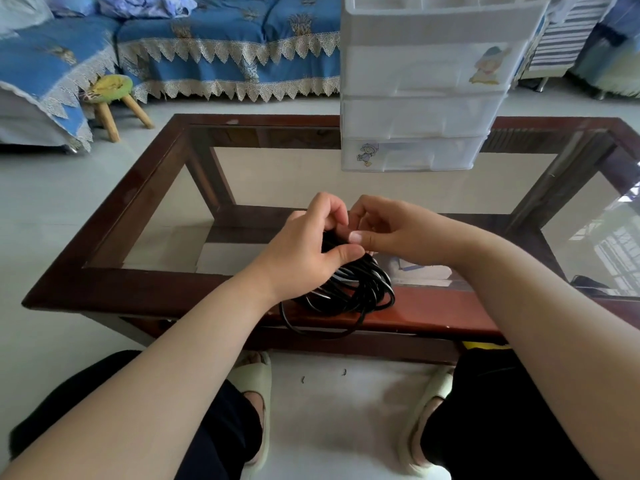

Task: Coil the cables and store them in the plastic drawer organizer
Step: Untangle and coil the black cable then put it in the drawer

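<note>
Left hand [304, 251] grips the black cable coil [349, 289] over the table's near edge [138, 289], apparently steadying the loops; right hand [384, 233] pinches it at the top, likely securing an end. Drawer organizer [426, 88] stands far right, drawers closed.

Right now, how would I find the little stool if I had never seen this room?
Start at the long blue sofa with the lace trim along the far wall. Look down to the floor by its left corner, beyond the far left corner of the glass-topped coffee table. The small stool stands there: a round yellow-green cushioned seat on short, splayed wooden legs, the only seat that low.
</note>
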A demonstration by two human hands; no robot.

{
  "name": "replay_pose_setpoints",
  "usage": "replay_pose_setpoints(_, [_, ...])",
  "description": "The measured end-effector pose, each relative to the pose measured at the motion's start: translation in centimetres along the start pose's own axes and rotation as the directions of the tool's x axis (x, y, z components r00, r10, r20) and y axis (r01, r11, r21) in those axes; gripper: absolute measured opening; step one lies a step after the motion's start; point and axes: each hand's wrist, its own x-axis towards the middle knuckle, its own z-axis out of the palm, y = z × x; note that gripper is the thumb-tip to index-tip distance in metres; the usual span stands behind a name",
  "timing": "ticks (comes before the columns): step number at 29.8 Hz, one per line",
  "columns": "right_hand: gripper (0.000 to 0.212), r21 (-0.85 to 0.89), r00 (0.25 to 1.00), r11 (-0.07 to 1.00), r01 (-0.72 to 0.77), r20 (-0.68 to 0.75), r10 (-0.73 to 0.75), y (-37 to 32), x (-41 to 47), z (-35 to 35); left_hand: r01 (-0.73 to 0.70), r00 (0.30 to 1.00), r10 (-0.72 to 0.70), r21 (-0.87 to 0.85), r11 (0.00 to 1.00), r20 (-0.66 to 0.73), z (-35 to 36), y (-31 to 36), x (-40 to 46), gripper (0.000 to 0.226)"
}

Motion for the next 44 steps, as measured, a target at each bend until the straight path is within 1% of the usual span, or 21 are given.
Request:
replay_pose_setpoints(2, [0.021,0.106,0.999,0.994,0.030,-0.042,-0.025,0.5,-0.1,0.6,0.002,1.000,-0.002,-0.019,1.000,-0.002,-0.2,0.1,-0.2,0.035])
replay_pose_setpoints(5, [0.011,0.240,0.994,0.969,0.062,-0.099,-0.039,0.5,-0.5,1.5,0.029,0.999,-0.027,-0.059,0.998,0.034,-0.5,0.2,-0.3,0.037])
replay_pose_setpoints(12, [0.028,0.282,0.994,0.959,0.028,-0.112,0.003,0.7,-0.5,2.4,0.116,0.985,-0.101,-0.103,0.988,0.136,-1.0,0.3,-0.7,0.041])
replay_pose_setpoints(14, [0.028,0.264,0.988,0.964,0.040,-0.151,0.001,0.7,-0.5,2.9,0.143,0.978,-0.126,-0.097,0.985,0.167,-1.4,0.3,-0.7,0.041])
replay_pose_setpoints(17, [0.013,0.179,0.975,0.982,0.059,-0.223,-0.018,0.5,-0.4,3.4,0.164,0.966,-0.144,-0.078,0.983,0.214,-1.9,0.3,-0.5,0.041])
replay_pose_setpoints(20, [0.021,0.072,0.959,0.994,0.087,-0.274,-0.064,0.4,-0.4,3.9,0.182,0.962,-0.161,-0.080,0.980,0.218,-2.2,0.2,-0.5,0.042])
replay_pose_setpoints(25, [0.014,-0.032,0.959,0.993,0.118,-0.256,-0.122,-0.1,-0.5,4.4,0.211,0.964,-0.194,-0.078,0.974,0.181,-2.4,0.1,-1.0,0.044])
replay_pose_setpoints(27, [0.015,-0.059,0.956,0.990,0.130,-0.256,-0.141,-0.2,-0.4,4.4,0.188,0.974,-0.185,-0.010,0.982,0.128,-2.4,0.0,-1.2,0.045])
replay_pose_setpoints(29, [0.013,-0.070,0.957,0.989,0.130,-0.251,-0.143,-0.2,-0.4,4.5,0.147,0.988,-0.153,0.190,0.971,0.016,-2.6,-0.1,-1.5,0.051])
replay_pose_setpoints(32, [0.009,-0.062,0.955,0.991,0.119,-0.265,-0.132,-0.3,-0.3,4.6,0.041,0.976,0.088,0.562,0.826,-0.200,-3.0,0.7,-2.5,0.054])
replay_pose_setpoints(33, [0.008,-0.055,0.952,0.991,0.120,-0.278,-0.130,-0.4,-0.3,4.6,0.036,0.961,0.139,0.607,0.794,-0.240,-3.2,1.3,-2.9,0.054])
replay_pose_setpoints(34, [0.009,-0.049,0.949,0.992,0.117,-0.289,-0.127,-0.4,-0.3,4.7,0.069,0.962,0.106,0.600,0.797,-0.251,-3.1,1.8,-3.4,0.059])
replay_pose_setpoints(35, [0.009,-0.048,0.948,0.993,0.110,-0.295,-0.119,-0.4,-0.2,4.8,0.164,0.970,-0.040,0.523,0.837,-0.239,-3.0,2.4,-3.9,0.064])
replay_pose_setpoints(36, [0.010,-0.048,0.946,0.994,0.099,-0.306,-0.109,-0.4,0.0,5.0,0.301,0.953,-0.257,0.382,0.874,-0.161,-2.8,2.6,-4.2,0.068])
replay_pose_setpoints(37, [0.011,-0.050,0.941,0.995,0.091,-0.323,-0.102,-0.3,0.1,5.2,0.455,0.888,-0.460,0.212,0.865,-0.027,-2.4,2.6,-4.4,0.071])
replay_pose_setpoints(38, [0.012,-0.060,0.933,0.994,0.086,-0.346,-0.102,-0.3,0.2,5.3,0.553,0.824,-0.559,0.085,0.829,0.094,-1.9,2.2,-4.4,0.074])
replay_pose_setpoints(40, [0.012,-0.117,0.911,0.988,0.102,-0.389,-0.140,-0.4,0.3,5.9,0.628,0.777,-0.600,-0.178,0.757,0.190,-0.9,1.9,-4.3,0.075])
replay_pose_setpoints(41, [0.012,-0.178,0.892,0.976,0.125,-0.410,-0.189,-0.5,0.4,6.2,0.629,0.772,-0.602,-0.378,0.680,0.202,-0.5,2.0,-4.1,0.070])
replay_pose_setpoints(42, [0.013,-0.266,0.863,0.952,0.154,-0.432,-0.260,-0.8,0.5,6.5,0.606,0.762,-0.616,-0.560,0.566,0.202,-0.3,2.1,-3.8,0.061])
replay_pose_setpoints(43, [0.017,-0.367,0.830,0.913,0.176,-0.444,-0.338,-1.1,0.6,6.7,0.560,0.758,-0.626,-0.675,0.481,0.183,-0.2,2.2,-3.5,0.052])
replay_pose_setpoints(44, [0.021,-0.457,0.795,0.868,0.196,-0.444,-0.413,-1.3,0.9,6.7,0.515,0.756,-0.637,-0.736,0.440,0.149,-0.3,2.2,-3.3,0.045])
